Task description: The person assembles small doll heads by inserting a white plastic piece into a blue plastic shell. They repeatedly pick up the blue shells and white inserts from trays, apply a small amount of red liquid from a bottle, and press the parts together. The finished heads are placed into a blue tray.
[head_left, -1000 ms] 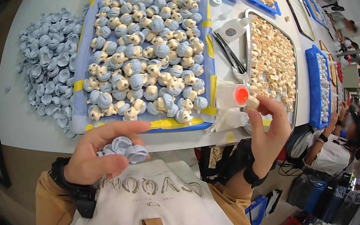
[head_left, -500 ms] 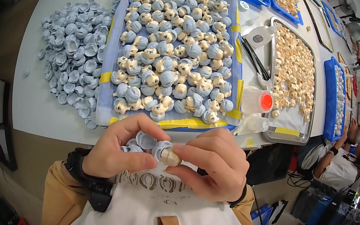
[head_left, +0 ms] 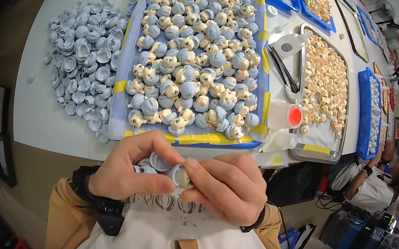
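Close in front of my apron, my right hand (head_left: 231,188) pinches a small cream doll head (head_left: 185,177) between thumb and fingertips. A light-blue hair shell (head_left: 175,174) sits against its left side; whether it is fully seated I cannot tell. My left hand (head_left: 124,172) curls around several loose blue hair shells (head_left: 159,162), its thumb and forefinger reaching to the doll head. Just beyond both hands lies a blue-rimmed tray (head_left: 253,144), cloth-lined and taped in yellow, filled with blue-haired doll heads (head_left: 187,89).
Left of the tray spreads a heap of blue hair shells (head_left: 87,49). To the right stand a squeeze bottle (head_left: 290,45), black tweezers (head_left: 284,69), a clear jar with a red top (head_left: 285,115) and a metal tray (head_left: 315,156) of cream pieces. Farther right, a person (head_left: 384,180) sits working.
The doll head has turned in my right fingers, and part of its painted face now shows. My right hand has shifted slightly left. The tray sits a little differently in view.
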A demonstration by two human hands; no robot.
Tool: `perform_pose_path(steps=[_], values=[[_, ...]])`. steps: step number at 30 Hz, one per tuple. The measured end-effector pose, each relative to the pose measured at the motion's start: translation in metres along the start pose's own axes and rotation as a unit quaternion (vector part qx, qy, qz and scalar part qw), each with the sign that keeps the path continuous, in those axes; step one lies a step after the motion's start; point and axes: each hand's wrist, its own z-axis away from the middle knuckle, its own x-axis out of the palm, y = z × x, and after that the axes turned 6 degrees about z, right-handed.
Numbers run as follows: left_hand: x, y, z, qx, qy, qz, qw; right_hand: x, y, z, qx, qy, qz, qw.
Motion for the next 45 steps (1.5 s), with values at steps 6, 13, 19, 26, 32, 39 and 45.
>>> perform_pose_path(steps=[6, 13, 19, 26, 32, 39, 45], values=[[0.001, -0.001, 0.001, -0.043, 0.012, 0.031, 0.999, 0.015, 0.001, -0.001, -0.003, 0.029, 0.071, 0.997], [-0.008, -0.004, 0.005, -0.08, 0.01, 0.012, 0.997, 0.024, 0.003, -0.003, 0.011, -0.007, 0.088, 0.996], [-0.014, -0.012, 0.006, 0.082, 0.083, 0.177, 0.977, 0.02, 0.026, -0.024, 0.129, -0.05, 0.242, 0.96], [-0.02, -0.011, 0.01, 0.092, 0.077, 0.177, 0.977, -0.036, 0.019, -0.009, 0.184, -0.008, 0.094, 0.978], [-0.02, -0.01, 0.013, 0.093, 0.041, 0.129, 0.986, -0.138, 0.142, -0.015, 0.366, -0.033, 0.074, 0.927], [-0.016, -0.004, 0.012, 0.102, 0.029, 0.088, 0.99, -0.092, 0.237, -0.036, 0.273, -0.163, 0.09, 0.944], [-0.018, -0.005, 0.017, 0.082, 0.031, 0.086, 0.992, -0.085, 0.232, -0.05, 0.244, -0.149, 0.153, 0.946]])
